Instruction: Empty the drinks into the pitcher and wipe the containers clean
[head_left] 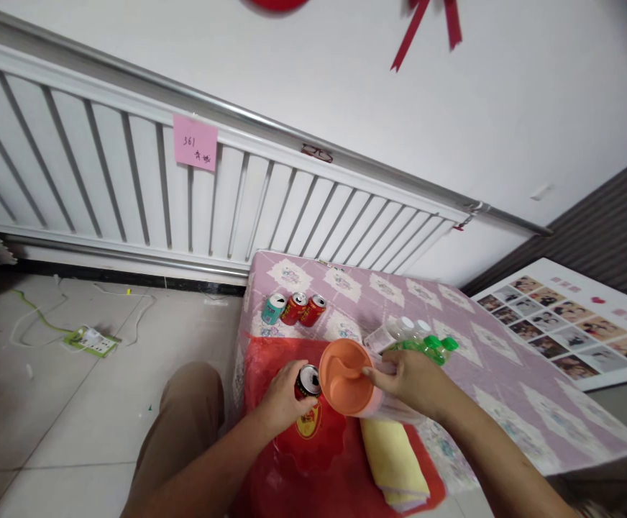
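Note:
My left hand [286, 399] is wrapped around a dark drink can [308, 380], its silver top facing up with the opening showing. Just right of it, my right hand [413, 378] grips a clear plastic jug with an orange lid [346, 378]. The thumb presses on the lid's rim, and the jug tilts with its lid toward me. Its clear body is partly hidden behind my hand. Beneath both hands lies a red plastic sheet [264, 360] with a red scalloped tray [318, 450] bearing a yellow emblem. A folded yellow cloth [397, 460] rests to the right.
A teal can [274, 309] and two red cans [303, 309] stand at the back of the cloth-covered table [389, 288]. Several clear bottles with white or green caps [432, 345] lie behind my right hand. A radiator [227, 194] lines the wall; a power strip [93, 340] sits on the floor.

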Demonstrator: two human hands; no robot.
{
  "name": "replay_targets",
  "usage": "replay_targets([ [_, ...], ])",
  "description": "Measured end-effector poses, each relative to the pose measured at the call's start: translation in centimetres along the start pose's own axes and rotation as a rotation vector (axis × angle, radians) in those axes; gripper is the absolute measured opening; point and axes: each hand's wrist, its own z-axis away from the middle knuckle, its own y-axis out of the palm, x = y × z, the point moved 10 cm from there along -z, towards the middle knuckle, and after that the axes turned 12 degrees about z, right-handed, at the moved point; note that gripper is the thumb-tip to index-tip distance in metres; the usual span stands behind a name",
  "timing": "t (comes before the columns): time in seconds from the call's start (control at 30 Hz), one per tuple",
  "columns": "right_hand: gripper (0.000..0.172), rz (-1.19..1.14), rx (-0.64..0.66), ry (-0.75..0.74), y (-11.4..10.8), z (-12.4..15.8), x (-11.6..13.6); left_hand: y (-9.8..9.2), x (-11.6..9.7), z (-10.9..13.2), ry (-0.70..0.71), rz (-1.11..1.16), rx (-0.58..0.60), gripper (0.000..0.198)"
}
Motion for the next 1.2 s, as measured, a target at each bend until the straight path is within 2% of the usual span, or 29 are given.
replay_targets([
  [0.5,0.045,0.0,0.018,-0.005,0.15,0.05,0.11,0.06,0.1,0.05,0.019,0.002,-0.004,0.07],
  [0.93,0.045,0.017,-0.031,-0.034,-0.14,-0.18,0.31,0.08,0.34,0.05,0.016,0.019,-0.011,0.071],
  [1.2,0.045,0.019,-0.005,-0.018,-0.36,0.03,0.3,-0.13,0.1,-0.01,0.013,0.023,-0.012,0.072],
])
